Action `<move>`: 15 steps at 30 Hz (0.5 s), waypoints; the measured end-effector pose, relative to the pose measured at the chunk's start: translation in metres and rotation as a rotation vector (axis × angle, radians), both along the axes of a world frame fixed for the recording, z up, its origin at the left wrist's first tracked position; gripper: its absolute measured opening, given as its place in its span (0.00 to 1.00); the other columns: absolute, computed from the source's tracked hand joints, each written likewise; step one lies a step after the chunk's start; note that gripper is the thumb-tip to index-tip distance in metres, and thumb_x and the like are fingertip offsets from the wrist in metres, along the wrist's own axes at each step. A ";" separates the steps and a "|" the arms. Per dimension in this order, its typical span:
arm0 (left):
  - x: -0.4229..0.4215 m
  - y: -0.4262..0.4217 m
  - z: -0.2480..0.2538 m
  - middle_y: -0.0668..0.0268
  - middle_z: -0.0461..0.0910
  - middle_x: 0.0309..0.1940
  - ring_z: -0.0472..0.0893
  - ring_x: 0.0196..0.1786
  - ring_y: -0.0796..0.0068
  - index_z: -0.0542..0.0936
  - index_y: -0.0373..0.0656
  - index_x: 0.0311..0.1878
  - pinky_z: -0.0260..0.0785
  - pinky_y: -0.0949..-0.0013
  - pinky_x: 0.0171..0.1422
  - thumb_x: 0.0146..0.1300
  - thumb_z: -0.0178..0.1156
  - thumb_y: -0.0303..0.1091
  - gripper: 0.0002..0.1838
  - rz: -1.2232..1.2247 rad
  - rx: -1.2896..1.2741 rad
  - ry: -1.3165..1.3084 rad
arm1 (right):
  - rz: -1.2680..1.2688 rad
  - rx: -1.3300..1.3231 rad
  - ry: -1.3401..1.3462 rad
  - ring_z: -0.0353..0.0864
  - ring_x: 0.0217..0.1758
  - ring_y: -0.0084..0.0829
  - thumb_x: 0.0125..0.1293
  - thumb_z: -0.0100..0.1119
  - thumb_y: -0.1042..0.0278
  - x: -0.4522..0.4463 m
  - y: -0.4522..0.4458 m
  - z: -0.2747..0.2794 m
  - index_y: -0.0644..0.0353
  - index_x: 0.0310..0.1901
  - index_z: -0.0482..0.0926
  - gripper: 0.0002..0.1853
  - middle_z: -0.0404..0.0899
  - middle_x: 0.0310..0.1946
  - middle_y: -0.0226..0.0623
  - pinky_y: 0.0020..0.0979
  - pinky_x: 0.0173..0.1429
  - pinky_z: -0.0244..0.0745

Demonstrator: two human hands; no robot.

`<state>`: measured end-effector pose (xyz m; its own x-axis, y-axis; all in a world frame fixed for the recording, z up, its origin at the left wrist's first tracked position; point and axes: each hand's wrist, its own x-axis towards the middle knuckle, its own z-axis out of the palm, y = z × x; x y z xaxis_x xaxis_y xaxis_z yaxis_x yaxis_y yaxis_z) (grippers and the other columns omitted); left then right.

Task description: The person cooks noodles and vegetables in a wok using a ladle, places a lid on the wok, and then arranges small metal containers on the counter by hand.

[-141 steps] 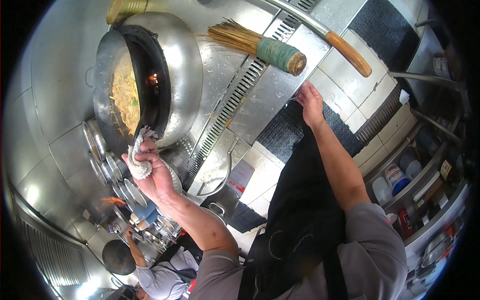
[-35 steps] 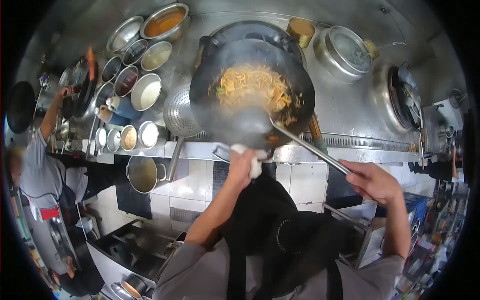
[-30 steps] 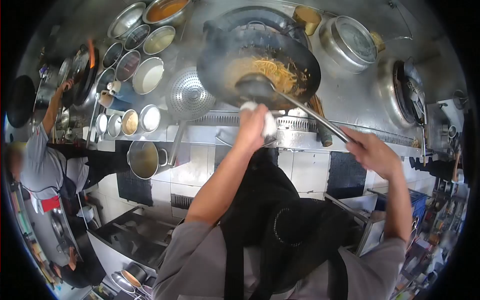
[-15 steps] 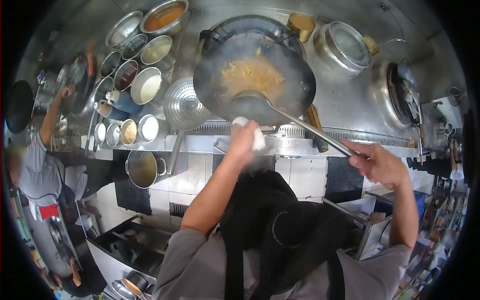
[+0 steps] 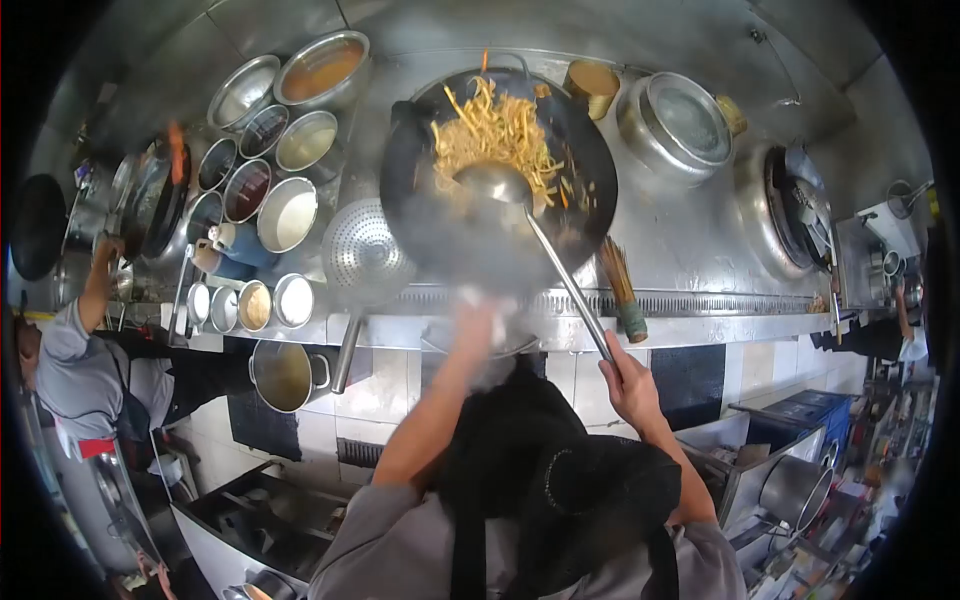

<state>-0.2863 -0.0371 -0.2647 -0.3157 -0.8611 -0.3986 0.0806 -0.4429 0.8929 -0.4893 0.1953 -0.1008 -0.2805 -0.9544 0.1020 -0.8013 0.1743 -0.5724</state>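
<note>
My right hand (image 5: 630, 385) is closed round the end of a long-handled ladle (image 5: 570, 278). The ladle's bowl rests among fried noodles (image 5: 490, 125), mixed with bits of vegetable. These noodles lie toward the far side of a black wok (image 5: 405, 195), and steam blurs its near side. My left hand (image 5: 476, 328), smeared by motion and steam, grips a white cloth (image 5: 500, 305) at the wok's near edge. The wok's handle is hidden under that cloth. Left of the wok lies a perforated strainer (image 5: 368, 243).
Bowls and tubs of sauces and seasonings (image 5: 290, 215) stand at the left. A bamboo brush (image 5: 622, 290) lies right of the wok, with a metal pot (image 5: 685, 125) beyond it. A co-worker (image 5: 90, 350) stands at the far left, and a pot (image 5: 285, 375) sits below the counter edge.
The wok has tilted, and its noodles have moved up toward the far rim. My right hand has come inward and lower with the ladle. My left hand has shifted down toward my body.
</note>
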 end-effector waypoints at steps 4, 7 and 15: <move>-0.024 -0.075 0.048 0.62 0.80 0.40 0.83 0.38 0.68 0.76 0.38 0.50 0.78 0.64 0.36 0.68 0.61 0.30 0.11 -0.109 0.332 0.185 | -0.026 -0.034 -0.121 0.84 0.33 0.52 0.71 0.66 0.71 0.007 0.000 0.042 0.54 0.76 0.69 0.32 0.82 0.32 0.51 0.46 0.39 0.77; -0.037 -0.069 0.057 0.64 0.78 0.35 0.81 0.32 0.69 0.75 0.41 0.46 0.76 0.63 0.33 0.67 0.60 0.29 0.08 0.064 0.205 0.187 | -0.081 0.030 -0.043 0.85 0.36 0.54 0.73 0.64 0.70 -0.008 0.006 0.047 0.48 0.77 0.68 0.32 0.83 0.34 0.52 0.47 0.40 0.78; -0.042 -0.067 0.045 0.66 0.78 0.36 0.80 0.32 0.72 0.74 0.43 0.47 0.75 0.63 0.32 0.70 0.61 0.33 0.08 0.082 0.160 0.132 | -0.327 0.035 -0.153 0.87 0.39 0.59 0.75 0.61 0.69 -0.013 -0.005 -0.006 0.55 0.73 0.73 0.26 0.85 0.39 0.62 0.48 0.43 0.80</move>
